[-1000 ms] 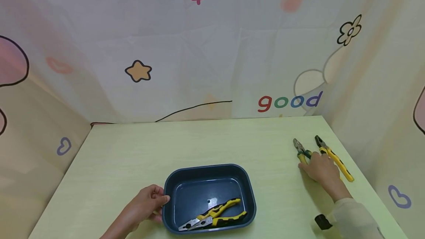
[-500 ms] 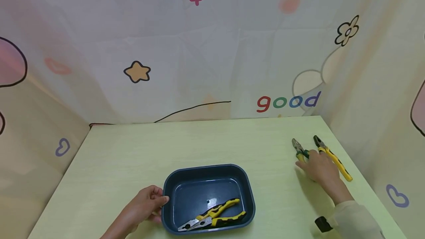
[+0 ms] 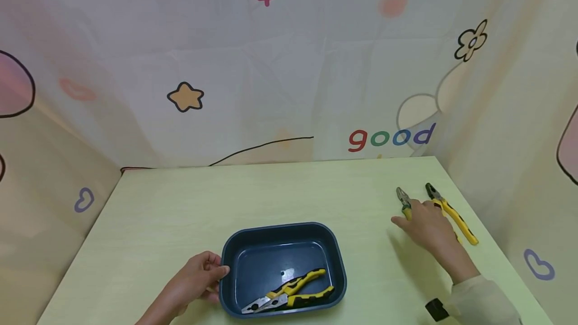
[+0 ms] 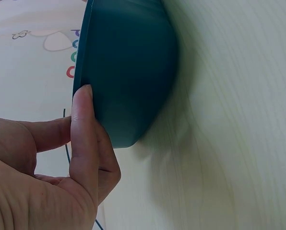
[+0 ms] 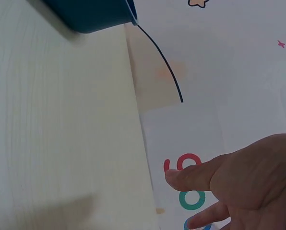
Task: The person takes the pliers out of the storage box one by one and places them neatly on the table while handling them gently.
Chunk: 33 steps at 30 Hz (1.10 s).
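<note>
My left hand [image 3: 198, 277] pinches the left rim of a dark blue plastic tray [image 3: 282, 234]. Its thumb lies over the rim, and its fingers press the outer wall, as the left wrist view shows. Two pairs of yellow-and-black pliers [image 3: 304, 283] lie in the tray's near side. At the far right, my right hand [image 3: 426, 224] is over green-and-yellow pliers [image 3: 403, 198], covering most of their handles; contact cannot be told. The thumb sticks out to the left, with no tool visible in the right wrist view. Yellow-and-black pliers [image 3: 458, 219] lie just right of that hand.
The light wooden table [image 3: 180, 209] carries the tray and the tools. Printed fabric [image 3: 253, 64] hangs behind it and along both sides. A black object [image 3: 436, 310] sits by the right sleeve [image 3: 483, 300].
My right hand has shifted slightly left, and its thumb has spread away from the green-and-yellow pliers' handle. The pliers lie in the same place. My left hand stays at the tray's rim.
</note>
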Each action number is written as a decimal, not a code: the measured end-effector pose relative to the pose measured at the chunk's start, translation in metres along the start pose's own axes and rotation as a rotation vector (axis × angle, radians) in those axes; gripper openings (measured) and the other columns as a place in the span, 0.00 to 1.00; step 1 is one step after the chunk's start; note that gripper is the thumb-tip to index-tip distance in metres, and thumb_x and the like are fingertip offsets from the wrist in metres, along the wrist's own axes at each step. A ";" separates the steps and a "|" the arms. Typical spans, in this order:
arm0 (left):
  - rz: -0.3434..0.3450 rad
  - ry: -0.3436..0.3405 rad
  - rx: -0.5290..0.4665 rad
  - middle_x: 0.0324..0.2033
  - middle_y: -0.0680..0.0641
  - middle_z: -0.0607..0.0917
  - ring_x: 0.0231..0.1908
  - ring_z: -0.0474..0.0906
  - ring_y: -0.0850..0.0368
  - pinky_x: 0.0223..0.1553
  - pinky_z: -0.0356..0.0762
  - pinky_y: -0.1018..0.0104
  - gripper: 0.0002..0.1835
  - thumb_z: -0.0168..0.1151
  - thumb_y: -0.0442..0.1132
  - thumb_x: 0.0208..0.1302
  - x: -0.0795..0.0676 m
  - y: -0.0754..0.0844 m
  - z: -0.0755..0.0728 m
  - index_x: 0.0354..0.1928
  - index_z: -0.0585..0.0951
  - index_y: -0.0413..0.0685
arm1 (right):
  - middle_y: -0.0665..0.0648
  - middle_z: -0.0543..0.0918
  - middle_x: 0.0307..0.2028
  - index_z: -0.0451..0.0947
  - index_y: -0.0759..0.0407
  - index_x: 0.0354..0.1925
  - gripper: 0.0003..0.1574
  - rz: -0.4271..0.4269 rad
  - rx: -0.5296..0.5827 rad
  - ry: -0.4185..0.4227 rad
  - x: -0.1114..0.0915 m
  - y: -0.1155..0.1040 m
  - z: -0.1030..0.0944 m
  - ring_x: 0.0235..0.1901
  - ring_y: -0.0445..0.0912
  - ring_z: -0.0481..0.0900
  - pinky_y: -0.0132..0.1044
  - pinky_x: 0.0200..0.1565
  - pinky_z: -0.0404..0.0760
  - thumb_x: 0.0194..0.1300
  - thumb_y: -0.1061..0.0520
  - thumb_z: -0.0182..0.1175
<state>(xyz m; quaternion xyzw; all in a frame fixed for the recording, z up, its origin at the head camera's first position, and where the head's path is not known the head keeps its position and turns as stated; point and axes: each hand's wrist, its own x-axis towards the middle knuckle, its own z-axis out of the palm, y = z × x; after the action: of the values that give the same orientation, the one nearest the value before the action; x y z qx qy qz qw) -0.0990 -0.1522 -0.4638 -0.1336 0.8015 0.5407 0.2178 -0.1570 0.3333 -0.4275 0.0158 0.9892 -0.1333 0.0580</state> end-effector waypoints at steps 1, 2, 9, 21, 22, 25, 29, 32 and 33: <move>0.005 -0.001 -0.006 0.31 0.42 0.79 0.25 0.78 0.52 0.24 0.83 0.64 0.08 0.63 0.33 0.72 0.000 0.000 0.000 0.45 0.75 0.37 | 0.86 0.72 0.53 0.65 0.85 0.62 0.48 -0.008 0.001 0.006 -0.001 -0.002 0.000 0.53 0.76 0.73 0.68 0.49 0.78 0.71 0.42 0.64; 0.006 0.000 -0.006 0.31 0.43 0.79 0.25 0.78 0.52 0.24 0.83 0.64 0.08 0.64 0.33 0.72 0.000 -0.001 0.000 0.45 0.75 0.37 | 0.86 0.72 0.54 0.65 0.85 0.63 0.48 -0.016 0.003 0.016 -0.003 -0.005 -0.001 0.53 0.75 0.73 0.68 0.49 0.78 0.71 0.42 0.64; -0.011 0.008 0.004 0.31 0.43 0.79 0.26 0.78 0.52 0.24 0.83 0.65 0.08 0.64 0.33 0.72 0.001 0.000 0.001 0.45 0.75 0.37 | 0.83 0.75 0.54 0.63 0.78 0.70 0.50 -0.104 0.029 0.097 -0.013 -0.023 -0.005 0.54 0.76 0.74 0.68 0.48 0.78 0.68 0.44 0.68; -0.013 0.012 0.002 0.31 0.43 0.79 0.25 0.78 0.52 0.24 0.83 0.64 0.08 0.64 0.33 0.72 0.001 -0.001 0.001 0.45 0.75 0.37 | 0.82 0.74 0.60 0.73 0.76 0.63 0.42 -0.183 0.015 0.118 -0.033 -0.059 -0.017 0.59 0.78 0.71 0.72 0.55 0.73 0.65 0.46 0.72; -0.016 0.012 0.003 0.31 0.43 0.79 0.25 0.79 0.52 0.24 0.83 0.64 0.08 0.64 0.33 0.72 0.001 -0.001 0.000 0.45 0.75 0.37 | 0.81 0.74 0.59 0.73 0.75 0.63 0.42 -0.193 0.016 0.121 -0.035 -0.062 -0.018 0.59 0.77 0.71 0.72 0.56 0.73 0.65 0.46 0.72; -0.021 0.013 0.004 0.31 0.42 0.79 0.25 0.79 0.52 0.24 0.83 0.64 0.07 0.64 0.33 0.72 0.001 0.000 0.000 0.45 0.75 0.37 | 0.79 0.77 0.58 0.75 0.73 0.62 0.41 -0.234 0.005 0.141 -0.040 -0.068 -0.019 0.59 0.75 0.73 0.71 0.56 0.74 0.63 0.47 0.74; -0.013 0.014 0.001 0.30 0.43 0.79 0.25 0.79 0.52 0.24 0.83 0.64 0.07 0.63 0.32 0.72 0.000 0.000 0.000 0.45 0.75 0.37 | 0.74 0.80 0.55 0.76 0.71 0.62 0.41 -0.284 -0.009 0.151 -0.046 -0.075 -0.020 0.57 0.70 0.76 0.67 0.54 0.77 0.61 0.47 0.75; -0.008 0.014 -0.001 0.30 0.43 0.79 0.24 0.79 0.52 0.23 0.83 0.64 0.07 0.63 0.32 0.72 0.000 0.000 0.000 0.44 0.75 0.38 | 0.72 0.80 0.55 0.75 0.70 0.63 0.43 -0.302 -0.012 0.128 -0.049 -0.080 -0.021 0.56 0.68 0.77 0.67 0.53 0.78 0.61 0.45 0.76; -0.004 0.012 -0.001 0.30 0.43 0.79 0.24 0.79 0.52 0.23 0.83 0.64 0.07 0.63 0.32 0.72 0.000 0.000 0.000 0.44 0.75 0.37 | 0.71 0.79 0.56 0.75 0.70 0.64 0.43 -0.308 -0.012 0.120 -0.050 -0.082 -0.022 0.57 0.67 0.77 0.66 0.54 0.78 0.61 0.45 0.76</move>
<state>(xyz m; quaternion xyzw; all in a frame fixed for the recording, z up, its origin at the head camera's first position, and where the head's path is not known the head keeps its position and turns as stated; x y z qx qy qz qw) -0.0992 -0.1526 -0.4643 -0.1384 0.8022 0.5398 0.2142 -0.1135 0.2596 -0.3793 -0.1285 0.9824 -0.1338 -0.0224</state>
